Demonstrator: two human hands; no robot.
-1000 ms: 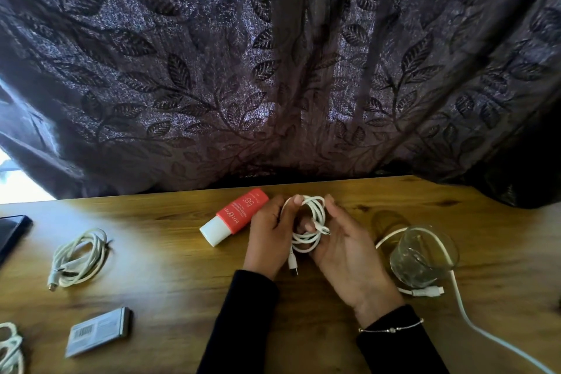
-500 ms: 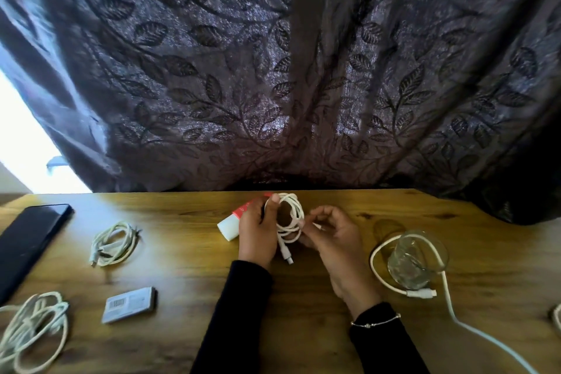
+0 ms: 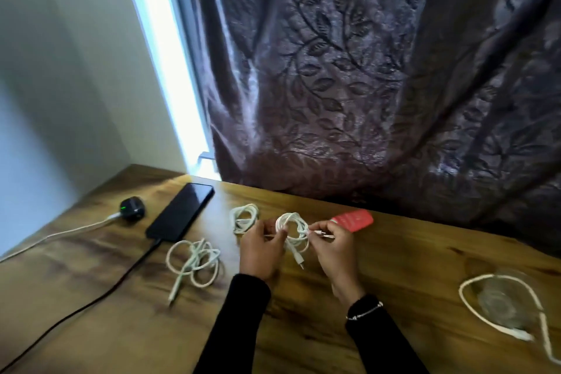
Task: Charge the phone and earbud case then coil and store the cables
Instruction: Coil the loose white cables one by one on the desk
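A wooden table (image 3: 425, 258) meets a leaf-patterned purple curtain (image 3: 364, 85), daylit window strip (image 3: 164, 48) and pale wall (image 3: 60, 70).

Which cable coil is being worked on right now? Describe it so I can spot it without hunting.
Start at the wooden table in front of the dark curtain. Near its middle, both hands meet: the left hand and right hand hold a small white coil just left of the red tube. Unlike the tidy coil and the loose coil lying to its left, it is lifted, one plug dangling.
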